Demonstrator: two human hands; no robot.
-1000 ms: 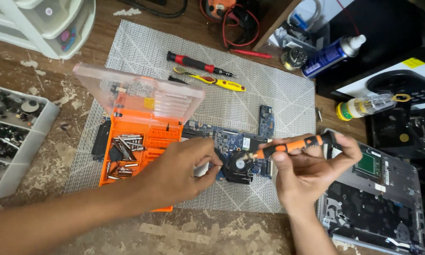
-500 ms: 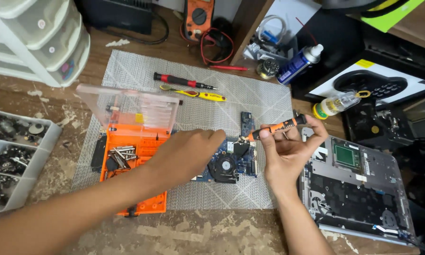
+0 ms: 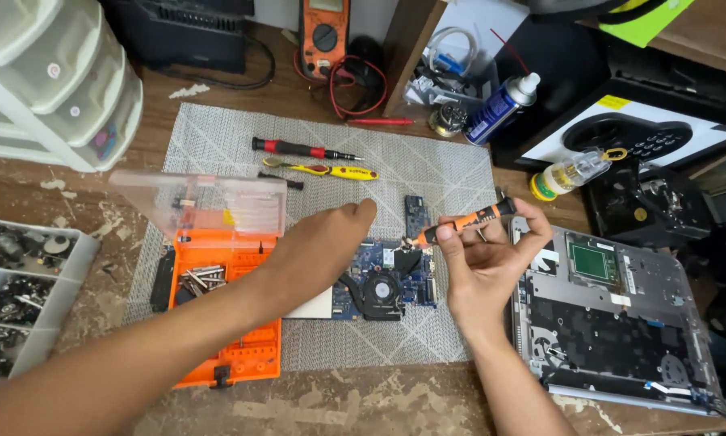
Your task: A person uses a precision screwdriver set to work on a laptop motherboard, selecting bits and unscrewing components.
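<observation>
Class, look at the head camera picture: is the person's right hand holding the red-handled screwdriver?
No. The right hand holds an orange-and-black screwdriver; the red-handled screwdriver lies untouched on the grey mat.

Left hand [image 3: 323,246] reaches forward, fingers extended; right hand [image 3: 484,270] raised, fingers pinched.

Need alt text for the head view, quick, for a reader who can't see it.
The right hand holds an orange screwdriver above a blue circuit board on a grey mat; the left hand rests over the board beside an open orange bit case.
</observation>
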